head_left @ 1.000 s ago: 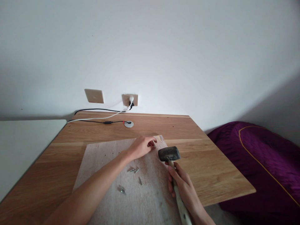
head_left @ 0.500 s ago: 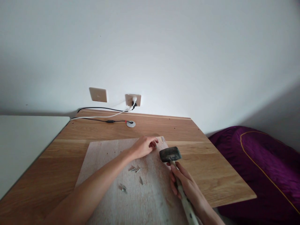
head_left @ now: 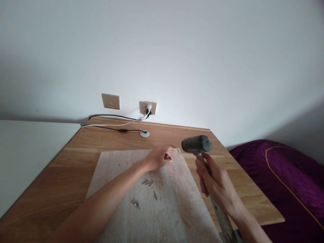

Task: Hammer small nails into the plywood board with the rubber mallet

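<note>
A pale plywood board lies on the wooden desk. My left hand rests near the board's far right corner, its fingers pinched on a small nail held to the board. My right hand is wrapped round the pale handle of a mallet with a dark head. The head is raised above the desk, to the right of my left hand. Several loose nails lie on the board near my left forearm.
A wall socket and a blank plate sit on the white wall behind the desk. Black and white cables run along the desk's back edge to a round grommet. A white surface adjoins left; purple bedding lies right.
My right hand has lifted the mallet head up and to the right, away from the board. My left hand keeps its pinch at the board's corner.
</note>
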The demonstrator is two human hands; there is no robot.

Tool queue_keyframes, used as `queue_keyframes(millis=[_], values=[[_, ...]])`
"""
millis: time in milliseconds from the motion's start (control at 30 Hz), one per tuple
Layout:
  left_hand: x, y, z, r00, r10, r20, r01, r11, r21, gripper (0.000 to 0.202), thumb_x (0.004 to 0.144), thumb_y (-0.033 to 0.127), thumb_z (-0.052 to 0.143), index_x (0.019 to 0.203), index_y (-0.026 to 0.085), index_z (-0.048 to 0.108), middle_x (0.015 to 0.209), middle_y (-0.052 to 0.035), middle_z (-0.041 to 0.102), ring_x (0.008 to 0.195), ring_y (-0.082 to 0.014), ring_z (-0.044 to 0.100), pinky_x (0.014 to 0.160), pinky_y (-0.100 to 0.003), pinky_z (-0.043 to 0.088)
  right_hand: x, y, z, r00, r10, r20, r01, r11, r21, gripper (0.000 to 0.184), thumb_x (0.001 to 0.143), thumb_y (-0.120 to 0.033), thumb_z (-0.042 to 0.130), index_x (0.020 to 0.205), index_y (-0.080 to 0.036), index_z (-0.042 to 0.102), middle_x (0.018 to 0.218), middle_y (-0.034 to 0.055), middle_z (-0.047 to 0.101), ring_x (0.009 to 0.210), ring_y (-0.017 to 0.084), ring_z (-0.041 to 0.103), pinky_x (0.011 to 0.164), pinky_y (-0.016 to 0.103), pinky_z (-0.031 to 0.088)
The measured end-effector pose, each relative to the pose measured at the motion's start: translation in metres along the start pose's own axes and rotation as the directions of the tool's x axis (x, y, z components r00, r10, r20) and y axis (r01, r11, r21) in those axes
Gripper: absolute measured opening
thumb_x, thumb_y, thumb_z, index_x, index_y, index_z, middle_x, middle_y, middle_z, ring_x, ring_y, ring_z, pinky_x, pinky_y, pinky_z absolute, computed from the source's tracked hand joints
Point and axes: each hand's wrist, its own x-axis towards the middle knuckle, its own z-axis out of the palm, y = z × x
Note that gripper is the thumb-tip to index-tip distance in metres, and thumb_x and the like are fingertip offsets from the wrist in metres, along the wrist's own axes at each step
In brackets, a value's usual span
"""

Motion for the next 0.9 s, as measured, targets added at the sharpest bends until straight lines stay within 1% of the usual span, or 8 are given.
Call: queue_keyframes(millis=[67,133,300,367,467,567,733,900], values=[[0.0,0.0,0.0,1.0,-0.013,-0.001,0.013,1.0,-0.006,0.057,0.079,0.012,0.073,0.135,0.018,0.067,0.097,-0.0045,0.082,0.088,-0.0219,0.075,0.08,-0.03,0.054,0.002,-0.001,0.008,0.999,0.009,0.036,-0.005,0.996,-0.092,0.045,0.105,-0.06,0.04,0.12,-0.021,0.058,0.043,-0.0083,0.054,0.034,0.018,0.058,0.04,0.025,0.043],[0.0,0.0,0.001,1.0,-0.011,-0.002,0.011,1.0,-0.019,0.06,0.08,0.012,0.072,0.139,0.016,0.065,0.093,-0.0046,0.082,0.083,-0.0211,0.075,0.076,-0.029,0.053,0.004,0.004,0.017,0.998,0.006,0.058,0.003,0.988,-0.153,0.048,0.106,-0.057,0.037,0.123,-0.019,0.061,0.043,-0.0073,0.055,0.034,0.02,0.06,0.041,0.026,0.043],[-0.002,-0.004,0.002,0.999,0.037,-0.016,-0.038,0.998,-0.055,0.065,0.081,0.011,0.069,0.145,0.014,0.06,0.093,-0.0059,0.082,0.079,-0.0195,0.074,0.074,-0.028,0.052,0.008,0.024,0.031,0.989,-0.016,0.148,0.044,0.982,-0.183,0.044,0.105,-0.049,0.036,0.119,-0.02,0.064,0.049,-0.0041,0.061,0.034,0.021,0.061,0.041,0.027,0.042],[-0.002,-0.005,0.002,0.999,0.028,-0.021,-0.03,0.997,-0.065,0.069,0.08,0.009,0.069,0.147,0.015,0.058,0.094,-0.0053,0.082,0.08,-0.0188,0.074,0.075,-0.027,0.053,0.006,0.03,0.031,0.987,0.004,0.158,0.026,0.982,-0.187,0.043,0.105,-0.049,0.035,0.117,-0.02,0.065,0.049,-0.0042,0.061,0.032,0.02,0.059,0.04,0.027,0.041],[-0.002,-0.006,0.002,0.999,0.041,-0.015,-0.042,0.996,-0.08,0.07,0.078,0.008,0.07,0.146,0.018,0.059,0.097,-0.0046,0.081,0.082,-0.0182,0.074,0.076,-0.027,0.054,0.0,0.035,0.029,0.993,0.068,0.095,-0.049,0.981,-0.188,0.047,0.104,-0.055,0.034,0.121,-0.021,0.063,0.042,-0.0082,0.052,0.03,0.02,0.056,0.037,0.026,0.041],[-0.002,-0.006,0.003,0.997,0.048,-0.052,-0.05,0.998,-0.04,0.068,0.077,0.007,0.073,0.143,0.018,0.062,0.096,-0.0042,0.08,0.083,-0.0188,0.073,0.076,-0.028,0.053,-0.007,0.037,0.027,0.989,0.11,0.102,-0.091,0.981,-0.172,0.048,0.104,-0.057,0.034,0.122,-0.021,0.061,0.04,-0.0102,0.048,0.03,0.02,0.056,0.037,0.025,0.041],[-0.002,-0.003,0.003,0.997,0.023,-0.08,-0.024,1.0,-0.017,0.069,0.076,0.005,0.075,0.142,0.019,0.063,0.093,-0.0028,0.08,0.083,-0.0191,0.073,0.077,-0.027,0.053,-0.01,0.041,0.027,0.976,0.107,0.192,-0.077,0.984,-0.161,0.044,0.105,-0.051,0.033,0.117,-0.02,0.062,0.043,-0.0074,0.054,0.031,0.019,0.058,0.038,0.026,0.041],[-0.002,-0.001,0.001,0.999,0.009,-0.047,-0.01,1.0,-0.018,0.066,0.08,0.007,0.073,0.144,0.018,0.062,0.093,-0.0039,0.081,0.084,-0.0198,0.074,0.079,-0.029,0.053,-0.004,0.029,0.02,0.989,0.082,0.12,-0.064,0.987,-0.148,0.044,0.105,-0.055,0.035,0.118,-0.021,0.06,0.041,-0.0108,0.049,0.031,0.018,0.055,0.038,0.025,0.039]])
